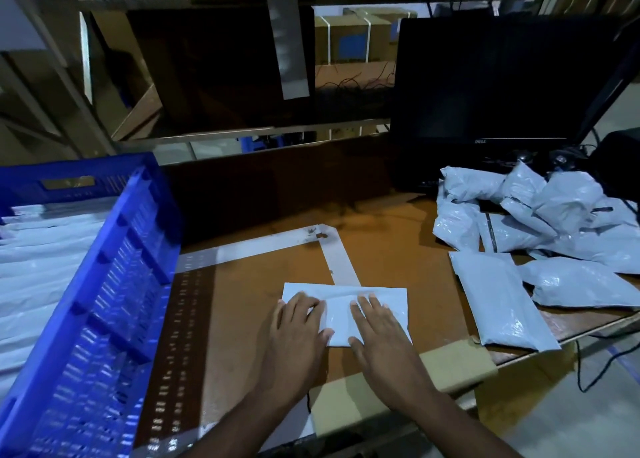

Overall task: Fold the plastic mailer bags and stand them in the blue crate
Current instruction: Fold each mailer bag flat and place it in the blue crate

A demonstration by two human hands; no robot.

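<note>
Left hand: the left hand (298,322) lies palm down, fingers straight and spread, pressing the left part of the folded mailer.
Right hand: the right hand (379,333) lies flat in the same way, fingers straight, on the right part of that mailer; neither hand grips anything.
Folded mailer: a pale grey-white plastic mailer bag (341,302), folded to a compact rectangle, lies flat on the bench near its front edge, about midway along it; no print can be read on it.
Bench: a brown board top (391,250) bearing an L-shaped strip of pale tape (332,246) just behind the mailer, and a cardboard piece (446,364) at the front edge.
Blue crate: a perforated blue plastic crate (114,284) stands at the left end of the bench; pale mailers (45,267) show inside it, their exact posture not clear.
Unfolded pile: a heap of crumpled grey mailers (540,215) lies toward the right end of the bench, with one flatter bag (498,302) beside it reaching the front right edge.
Monitor: a dark screen (502,80) stands at the rear right corner; its lower bezel reads "DELL".
Background: strapped cardboard boxes (356,38) sit beyond the bench, their markings illegible.
</note>
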